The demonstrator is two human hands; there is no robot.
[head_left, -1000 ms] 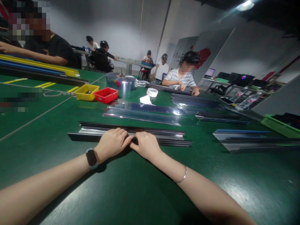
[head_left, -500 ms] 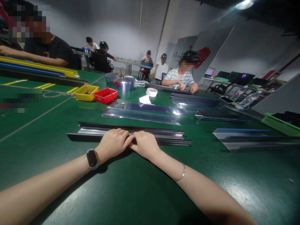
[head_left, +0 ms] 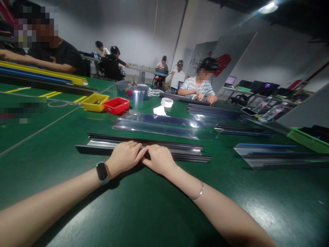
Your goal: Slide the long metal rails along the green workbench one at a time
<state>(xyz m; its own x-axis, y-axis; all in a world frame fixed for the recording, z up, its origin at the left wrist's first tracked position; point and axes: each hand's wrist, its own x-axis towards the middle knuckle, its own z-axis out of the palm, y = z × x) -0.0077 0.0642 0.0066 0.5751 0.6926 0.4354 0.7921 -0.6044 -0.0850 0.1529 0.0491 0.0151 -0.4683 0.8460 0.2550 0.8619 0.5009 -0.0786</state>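
A long black channel-shaped profile strip (head_left: 95, 149) with a shiny grey inner face lies crosswise on the green table. My left hand (head_left: 125, 156) grips its near edge around the middle, fingers curled over into the channel. Right beside it, my right hand (head_left: 158, 158) holds the same profile, the two thumbs almost meeting. Both hands are closed; the fingertips are hidden behind the knuckles and the strip. Just beyond lie clear plastic strips (head_left: 154, 127), flat on the table.
A yellow bin (head_left: 95, 103) and a red bin (head_left: 116, 105) stand back left, near a tape roll (head_left: 167, 102). More profiles (head_left: 269, 157) lie at right by a green basket (head_left: 308, 139). A co-worker in a striped shirt (head_left: 196, 85) sits across; another person (head_left: 55, 56) is at left.
Both hands stay on the profile in nearly the same pose. The whole view has shifted very slightly; nothing is taken up or let go.
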